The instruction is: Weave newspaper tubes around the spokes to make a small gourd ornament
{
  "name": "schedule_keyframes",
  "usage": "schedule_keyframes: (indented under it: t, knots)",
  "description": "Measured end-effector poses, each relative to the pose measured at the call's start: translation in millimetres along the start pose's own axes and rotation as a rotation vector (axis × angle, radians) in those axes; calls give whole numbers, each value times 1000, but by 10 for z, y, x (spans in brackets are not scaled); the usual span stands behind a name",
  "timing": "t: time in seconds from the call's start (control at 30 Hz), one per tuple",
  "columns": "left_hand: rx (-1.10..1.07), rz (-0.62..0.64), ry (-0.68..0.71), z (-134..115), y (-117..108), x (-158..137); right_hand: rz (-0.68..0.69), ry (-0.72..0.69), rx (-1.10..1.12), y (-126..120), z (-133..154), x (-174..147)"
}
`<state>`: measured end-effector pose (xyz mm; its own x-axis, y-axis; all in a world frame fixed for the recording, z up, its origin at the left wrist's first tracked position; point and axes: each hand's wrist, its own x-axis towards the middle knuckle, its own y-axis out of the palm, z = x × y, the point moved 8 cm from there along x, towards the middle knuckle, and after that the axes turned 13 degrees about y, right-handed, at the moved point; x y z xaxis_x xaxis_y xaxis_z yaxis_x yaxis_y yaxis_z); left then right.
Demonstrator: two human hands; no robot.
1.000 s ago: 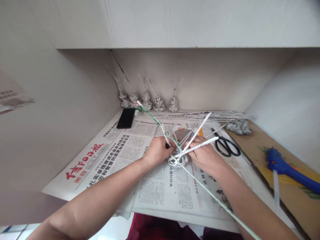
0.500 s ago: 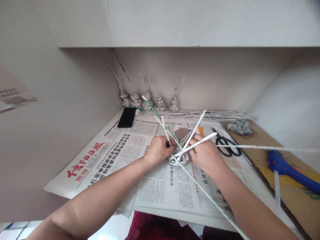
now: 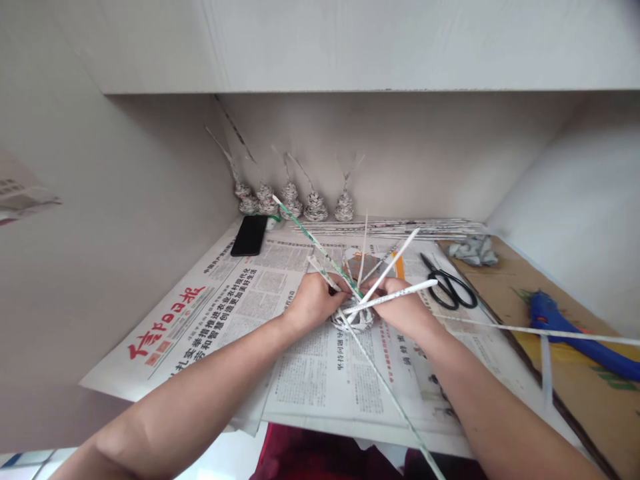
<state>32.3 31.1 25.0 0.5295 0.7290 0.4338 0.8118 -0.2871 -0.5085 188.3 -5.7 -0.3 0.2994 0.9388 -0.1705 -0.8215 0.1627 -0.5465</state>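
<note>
Between my hands is a small round weave of rolled newspaper (image 3: 356, 323), with several paper sticks jutting out of it. My left hand (image 3: 320, 295) is closed on its left side, fingers pinching at the base of the sticks. From the right, my right hand (image 3: 395, 298) grips the far right side of the weave, its fingertips partly hidden behind the sticks. A green-patterned paper stick (image 3: 320, 248) slants up to the left. One long pale green stick (image 3: 393, 398) runs down toward me, and another long white stick (image 3: 540, 329) extends to the right.
Several finished gourd-shaped paper weaves (image 3: 315, 207) stand along the back wall, near a black phone (image 3: 249, 235). A bundle of paper sticks (image 3: 390, 229) lies behind. Black scissors (image 3: 449, 283), a crumpled grey cloth (image 3: 473, 251) and a blue glue gun (image 3: 547, 313) are on the right. Newspaper (image 3: 240, 300) covers the table.
My right hand has shifted slightly left and closer to my left hand. The long right-hand stick has swung lower, and a thin stick now points upright behind the weave. The view has moved slightly.
</note>
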Motion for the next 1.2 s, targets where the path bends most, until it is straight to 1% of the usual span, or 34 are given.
schedule_keyframes:
  t: [0.1,0.17,0.27,0.33,0.43,0.5,0.57,0.63,0.7,0.8,0.9,1.03,1.2]
  knots:
    - [-33,-9,-58,63,10,-11,53,57,130,61,-88,65]
    - [-78,-13,-114,127,28,-22,67,30,146,71,-60,64]
    - [-223,-32,-198,225,75,-36,4,-54,70,14,73,-1]
    - [-355,-60,-248,273,107,-45,-33,-42,12,-13,125,-48]
    - [-533,-94,-295,294,137,-54,-49,-8,-30,-14,157,-95]
    - [-616,-79,-303,274,158,-56,-54,-34,-31,-4,183,-114]
    - [-649,-36,-302,250,187,-61,-53,-58,-34,10,191,-121]
    - [-626,-13,-280,234,194,-60,-51,-66,-49,19,186,-121]
    - [-549,-22,-241,226,170,-51,-68,-85,-70,5,196,-123]
    - [-423,-56,-180,198,109,-29,-130,-228,-101,-40,292,-150]
    - [-413,-53,-120,122,78,-10,-136,-372,-82,-46,364,-174]
    - [-372,-68,-75,57,30,-5,-113,-476,-96,-12,402,-195]
    - [-281,-84,-75,76,45,-16,-155,-540,-169,-5,450,-250]
